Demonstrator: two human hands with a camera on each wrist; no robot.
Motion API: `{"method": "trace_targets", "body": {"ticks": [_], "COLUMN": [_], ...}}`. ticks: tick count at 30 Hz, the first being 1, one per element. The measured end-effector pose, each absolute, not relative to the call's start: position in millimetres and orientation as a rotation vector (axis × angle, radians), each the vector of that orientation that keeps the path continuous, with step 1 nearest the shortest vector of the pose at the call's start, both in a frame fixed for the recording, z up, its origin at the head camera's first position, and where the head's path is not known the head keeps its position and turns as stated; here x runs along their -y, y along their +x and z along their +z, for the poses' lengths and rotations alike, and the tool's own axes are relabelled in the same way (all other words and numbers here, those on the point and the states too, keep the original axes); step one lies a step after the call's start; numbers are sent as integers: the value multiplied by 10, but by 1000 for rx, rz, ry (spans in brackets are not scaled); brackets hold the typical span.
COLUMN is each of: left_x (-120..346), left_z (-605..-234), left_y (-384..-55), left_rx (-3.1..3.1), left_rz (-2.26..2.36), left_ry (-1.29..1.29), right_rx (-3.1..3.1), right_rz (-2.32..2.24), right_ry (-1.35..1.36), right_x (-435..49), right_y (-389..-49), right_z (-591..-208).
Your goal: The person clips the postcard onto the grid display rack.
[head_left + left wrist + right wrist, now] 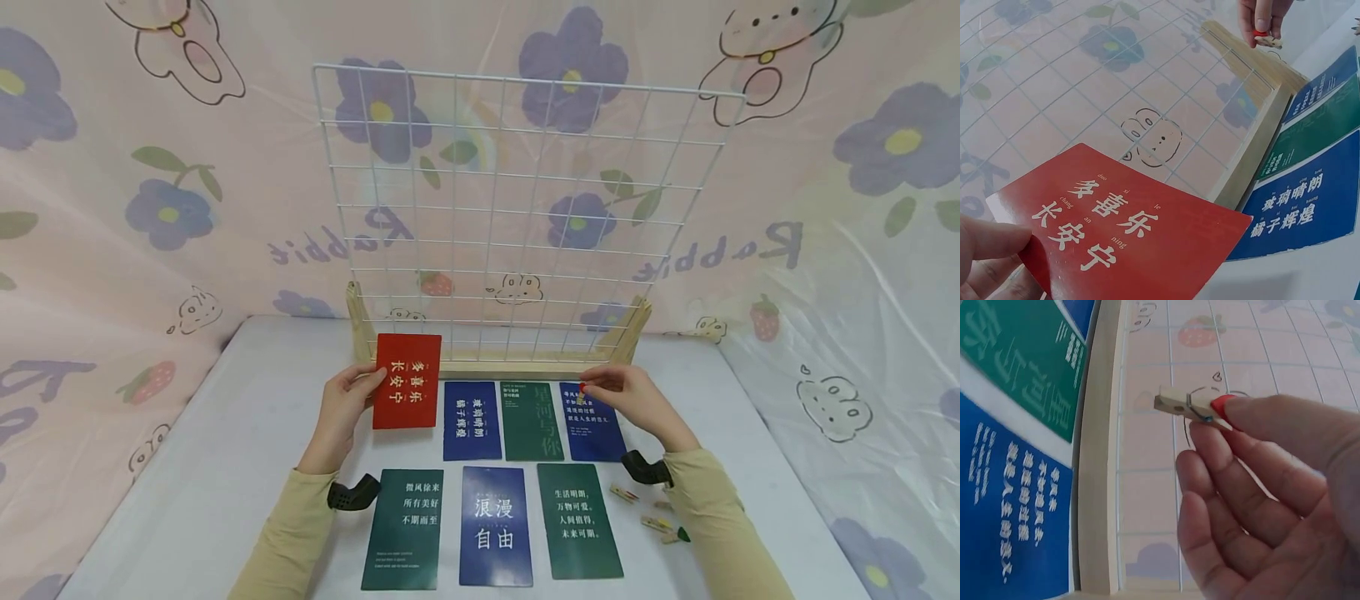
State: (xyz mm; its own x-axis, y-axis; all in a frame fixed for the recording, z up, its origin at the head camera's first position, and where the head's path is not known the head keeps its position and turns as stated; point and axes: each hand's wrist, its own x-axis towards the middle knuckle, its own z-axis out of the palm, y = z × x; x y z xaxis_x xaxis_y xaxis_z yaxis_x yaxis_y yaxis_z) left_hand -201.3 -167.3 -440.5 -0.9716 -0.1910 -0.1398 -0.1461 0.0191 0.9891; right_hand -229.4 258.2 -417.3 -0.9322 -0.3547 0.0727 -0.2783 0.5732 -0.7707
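My left hand (pixel 348 414) pinches a red card (pixel 407 382) with white characters by its left edge, thumb on the printed face. The card is raised in front of the lower left of a white wire grid (pixel 510 208). In my right hand (pixel 628 400), thumb and fingers pinch a small wooden clothespin (pixel 1188 406) with a red decoration at its handle end. That hand is over the right blue card (pixel 596 425), near the grid's wooden base (pixel 517 369). The clothespin's tip points away from the fingers in the right wrist view.
On the white table (pixel 225 467) lie a blue card (pixel 472 429) and a green card (pixel 532 433) in the back row. A green card (pixel 405 533), a blue card (pixel 496 558) and another green card (pixel 579 550) form the front row. Several loose clothespins (pixel 657 525) lie by the right forearm.
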Motion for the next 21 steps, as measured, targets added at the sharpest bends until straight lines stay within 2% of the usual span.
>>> {"method": "trace_targets", "body": {"ticks": [6,13,21], "left_x": [1655,1633,1600], "left_z": [-4359,-4282,-4188], "left_y": [-2015,-2035,-2062], "left_rx": [2213,2208,2183], "left_rz": [-2157,-2162,-2158], "left_ry": [340,288,236], "right_rx": [-2673,-2649,-2612], "right_rz": [-1294,-1333,-1382], "right_ry": [-620,-654,-704], "right_x": [-2396,-2341,-2184], "right_y": [-2242,-2442,-2547], "right_z": [-3917,-3970,-3811]}}
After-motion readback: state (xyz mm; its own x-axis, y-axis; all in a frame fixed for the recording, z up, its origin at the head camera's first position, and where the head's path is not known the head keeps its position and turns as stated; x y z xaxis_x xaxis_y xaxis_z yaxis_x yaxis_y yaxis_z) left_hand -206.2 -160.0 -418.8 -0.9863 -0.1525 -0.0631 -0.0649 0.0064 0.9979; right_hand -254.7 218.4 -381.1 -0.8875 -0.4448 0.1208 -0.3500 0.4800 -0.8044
